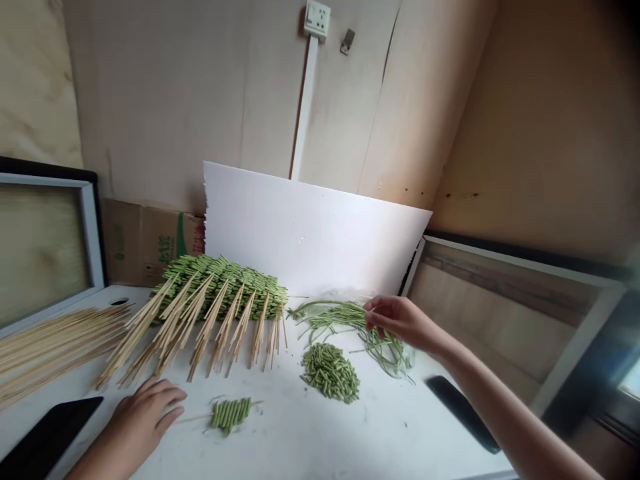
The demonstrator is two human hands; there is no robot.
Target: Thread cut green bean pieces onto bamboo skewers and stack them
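Observation:
My left hand (145,417) rests low over the table, its thumb and fingers apart and nothing between them. Just right of it lies a bamboo skewer (195,419), whose end comes close to the thumb. Short green pieces (231,415) are threaded side by side on that skewer. My right hand (395,317) reaches to the back right, fingers closed on long green stems that look like garlic scapes (340,313); the exact grip is partly hidden. A pile of short cut pieces (331,373) lies in front of the stems.
Filled skewers are stacked in a large heap (220,283) at the back left, bare ends toward me. Loose skewers (60,340) lie at far left. Dark flat objects lie at left (50,430) and right (463,410). A white board (315,233) stands behind.

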